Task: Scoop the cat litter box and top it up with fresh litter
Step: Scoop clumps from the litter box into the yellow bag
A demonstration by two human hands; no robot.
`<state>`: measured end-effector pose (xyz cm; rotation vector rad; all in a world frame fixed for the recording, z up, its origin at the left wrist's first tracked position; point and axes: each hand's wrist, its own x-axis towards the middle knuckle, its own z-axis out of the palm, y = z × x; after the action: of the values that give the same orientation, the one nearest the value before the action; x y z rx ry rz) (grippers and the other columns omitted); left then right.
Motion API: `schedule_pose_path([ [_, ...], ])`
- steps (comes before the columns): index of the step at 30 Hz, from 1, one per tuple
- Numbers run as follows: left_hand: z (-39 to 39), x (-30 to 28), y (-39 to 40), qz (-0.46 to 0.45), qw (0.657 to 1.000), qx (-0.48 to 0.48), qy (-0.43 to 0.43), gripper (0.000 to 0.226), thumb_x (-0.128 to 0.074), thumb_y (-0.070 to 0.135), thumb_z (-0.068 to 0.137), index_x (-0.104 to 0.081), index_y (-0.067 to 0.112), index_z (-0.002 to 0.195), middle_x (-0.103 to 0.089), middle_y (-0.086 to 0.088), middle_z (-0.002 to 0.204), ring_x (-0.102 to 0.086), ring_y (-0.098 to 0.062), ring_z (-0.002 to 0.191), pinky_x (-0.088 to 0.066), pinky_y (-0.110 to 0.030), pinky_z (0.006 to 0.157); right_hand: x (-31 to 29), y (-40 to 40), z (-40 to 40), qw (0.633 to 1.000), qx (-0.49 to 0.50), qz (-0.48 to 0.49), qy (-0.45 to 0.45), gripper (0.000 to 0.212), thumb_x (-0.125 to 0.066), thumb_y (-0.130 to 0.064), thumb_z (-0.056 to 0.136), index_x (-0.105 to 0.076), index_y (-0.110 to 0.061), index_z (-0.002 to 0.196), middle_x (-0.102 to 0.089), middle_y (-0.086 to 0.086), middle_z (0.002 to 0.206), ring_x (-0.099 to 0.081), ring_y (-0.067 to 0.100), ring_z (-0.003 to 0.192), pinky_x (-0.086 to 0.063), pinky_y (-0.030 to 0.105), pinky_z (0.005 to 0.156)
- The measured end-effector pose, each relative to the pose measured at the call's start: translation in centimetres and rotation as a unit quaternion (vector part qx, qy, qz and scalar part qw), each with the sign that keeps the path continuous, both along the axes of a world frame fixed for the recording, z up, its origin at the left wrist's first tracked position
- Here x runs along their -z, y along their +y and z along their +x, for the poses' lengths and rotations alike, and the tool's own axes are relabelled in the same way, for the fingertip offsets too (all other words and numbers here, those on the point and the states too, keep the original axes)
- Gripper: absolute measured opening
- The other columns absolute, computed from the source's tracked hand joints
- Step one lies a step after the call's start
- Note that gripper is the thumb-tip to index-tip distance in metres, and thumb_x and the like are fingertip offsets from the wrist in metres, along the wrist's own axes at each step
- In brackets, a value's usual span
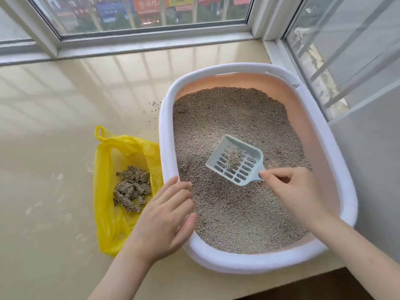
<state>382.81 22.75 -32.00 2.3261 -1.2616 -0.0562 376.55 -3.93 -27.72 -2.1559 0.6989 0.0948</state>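
Head view. Glossy beige window ledge [65, 105] in a corner, window frames [138, 29] along the far side and the right; blurred street signs behind the glass.

Litter box [216, 259] on the ledge, right of centre: white rim, peach inner wall, oval. Grey-brown litter [233, 118] fills it, surface uneven.

Scoop [236, 162], pale blue-grey, slotted, over the litter near the box's middle, tilted. A small clump of litter sits in the pan.

Right hand [292, 189]: fingers curled round the scoop handle, gripping it; handle mostly hidden under the fingers. Forearm crosses the box's near right rim.

Left hand [164, 215]: released, fingers straight and together, lying across the box's near left rim, fingertips over the edge of the litter. Holds nothing.

Yellow plastic bag [108, 191] flat on the ledge just left of the box, mouth open, one handle loop at its far end. Pile of dark clumps [132, 189] inside it.

A few stray granules [154, 105] on the ledge by the box's far left rim.
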Motion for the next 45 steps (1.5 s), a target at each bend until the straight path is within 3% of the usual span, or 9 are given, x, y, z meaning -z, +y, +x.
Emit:
schedule_pose_path([
  [4,0.0,0.0,0.0,-0.004,1.000,-0.001,-0.001,0.027,-0.042,0.023,0.094,-0.064,0.010,0.083,-0.061,-0.001,0.094,-0.053,-0.021,0.118,-0.028,-0.041,0.114,-1.0,-0.2,0.3,0.998,-0.029,-0.047,0.043,0.027,-0.063,-0.039,0.087,-0.077,-0.017,0.078,-0.053,0.014,0.050,-0.033,0.012,0.044,-0.027,0.026,0.051],
  [10,0.0,0.2,0.0,-0.014,1.000,-0.006,0.007,0.025,-0.043,0.021,0.093,-0.062,0.010,0.081,-0.061,-0.002,0.092,-0.054,-0.021,0.116,-0.026,-0.039,0.115,-3.5,0.8,2.1,0.957,-0.106,-0.232,0.142,0.034,-0.055,-0.041,0.092,-0.074,-0.017,0.075,-0.039,-0.003,0.037,-0.038,0.010,0.038,-0.027,0.026,0.042],
  [15,-0.1,0.4,-0.2,-0.049,0.998,-0.020,0.033,0.021,-0.046,0.019,0.090,-0.062,0.010,0.079,-0.059,-0.001,0.087,-0.054,-0.020,0.112,-0.026,-0.038,0.114,-2.8,4.8,4.7,0.909,-0.193,-0.339,0.147,0.037,-0.045,-0.037,0.097,-0.061,-0.017,0.069,-0.050,-0.007,0.053,-0.048,0.010,0.051,-0.025,0.024,0.043],
  [20,0.0,0.5,-0.2,-0.056,0.997,-0.024,0.038,0.020,-0.047,0.019,0.088,-0.061,0.010,0.078,-0.059,-0.002,0.087,-0.054,-0.019,0.111,-0.027,-0.037,0.114,0.0,6.5,6.6,0.947,-0.191,-0.227,0.120,0.041,-0.052,-0.038,0.095,-0.063,-0.017,0.061,-0.046,-0.005,0.044,-0.041,0.010,0.041,-0.026,0.022,0.041],
  [24,-0.1,0.7,-0.2,-0.061,0.997,-0.025,0.041,0.018,-0.048,0.017,0.087,-0.061,0.009,0.078,-0.059,-0.003,0.087,-0.055,-0.021,0.108,-0.027,-0.037,0.114,1.9,3.9,6.7,0.984,-0.148,-0.017,0.102,0.021,-0.062,-0.039,0.090,-0.077,-0.029,0.079,-0.051,-0.003,0.049,-0.034,0.015,0.048,-0.027,0.019,0.045],
  [28,-0.2,0.6,-0.3,-0.057,0.997,-0.025,0.037,0.019,-0.048,0.017,0.088,-0.060,0.009,0.077,-0.058,-0.003,0.086,-0.055,-0.022,0.106,-0.028,-0.038,0.113,2.1,2.5,5.8,0.981,-0.093,0.153,0.075,0.014,-0.066,-0.027,0.089,-0.079,-0.026,0.082,-0.049,0.000,0.051,-0.031,0.011,0.044,-0.026,0.018,0.042],
  [32,-0.1,0.6,-0.3,-0.057,0.997,-0.026,0.041,0.019,-0.047,0.018,0.088,-0.061,0.009,0.078,-0.058,-0.002,0.087,-0.055,-0.022,0.105,-0.029,-0.039,0.113,1.9,1.7,4.2,0.996,-0.052,0.070,0.030,0.020,-0.064,-0.032,0.089,-0.078,-0.022,0.079,-0.048,0.005,0.052,-0.032,0.013,0.045,-0.028,0.024,0.047],
  [43,-0.4,0.8,-0.6,-0.069,0.996,-0.042,0.028,0.025,-0.042,0.015,0.090,-0.062,0.008,0.078,-0.058,-0.003,0.085,-0.053,-0.020,0.106,-0.025,-0.038,0.113,1.1,1.9,0.8,0.998,0.008,0.048,-0.027,0.032,-0.063,-0.032,0.091,-0.072,-0.030,0.061,-0.038,0.009,0.051,-0.029,0.015,0.049,-0.027,0.024,0.058],
  [45,-0.4,0.7,-0.7,-0.069,0.996,-0.044,0.024,0.025,-0.041,0.014,0.089,-0.062,0.007,0.077,-0.058,-0.003,0.084,-0.054,-0.020,0.105,-0.025,-0.038,0.113,1.3,2.0,0.4,0.998,0.021,0.047,-0.026,0.030,-0.063,-0.035,0.090,-0.075,-0.018,0.069,-0.037,0.007,0.051,-0.029,0.015,0.050,-0.022,0.029,0.055],
])
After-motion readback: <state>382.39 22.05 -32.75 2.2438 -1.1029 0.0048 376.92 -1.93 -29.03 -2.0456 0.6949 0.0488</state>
